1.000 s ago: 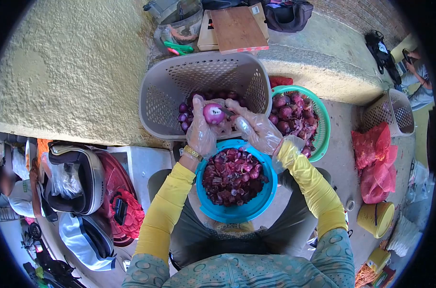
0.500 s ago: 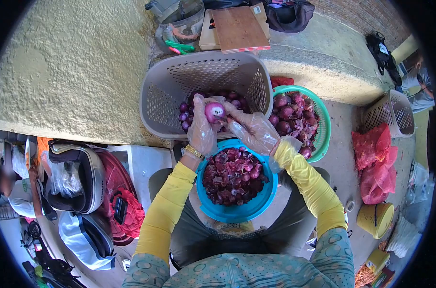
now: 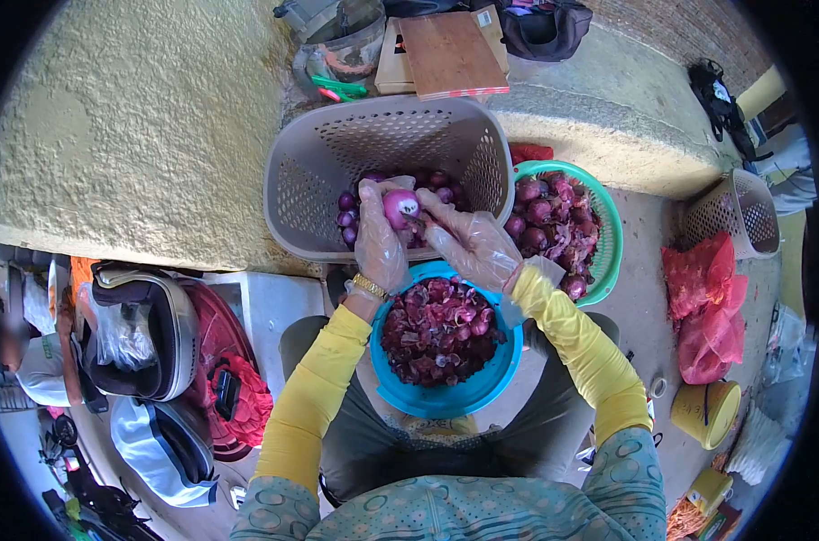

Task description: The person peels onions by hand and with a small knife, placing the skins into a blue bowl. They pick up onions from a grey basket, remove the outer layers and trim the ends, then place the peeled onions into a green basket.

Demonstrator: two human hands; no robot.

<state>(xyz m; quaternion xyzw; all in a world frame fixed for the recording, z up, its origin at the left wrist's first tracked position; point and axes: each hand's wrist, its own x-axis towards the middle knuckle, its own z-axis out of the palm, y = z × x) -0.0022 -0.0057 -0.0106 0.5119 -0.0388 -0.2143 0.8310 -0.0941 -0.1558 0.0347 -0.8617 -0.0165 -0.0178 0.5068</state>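
My left hand, in a clear plastic glove, grips a red onion whose pale cut end faces up. My right hand, gloved the same way, is closed at the onion's right side. A thin dark shape shows at its fingertips against the onion; I cannot make out what it is. Both hands are above the near edge of a grey perforated basket with purple onions at its bottom. Below them, between my knees, a blue basin holds onion skins and trimmings.
To the right stands a green basket of unpeeled onions. Farther right are red mesh bags, another grey basket and a yellow bucket. A wooden board rests on the ledge. Another person is at far left.
The onion in my left hand has tilted slightly, so its cut end sits a little differently. My right fingers have shifted slightly beside it. The basin and baskets stay put.
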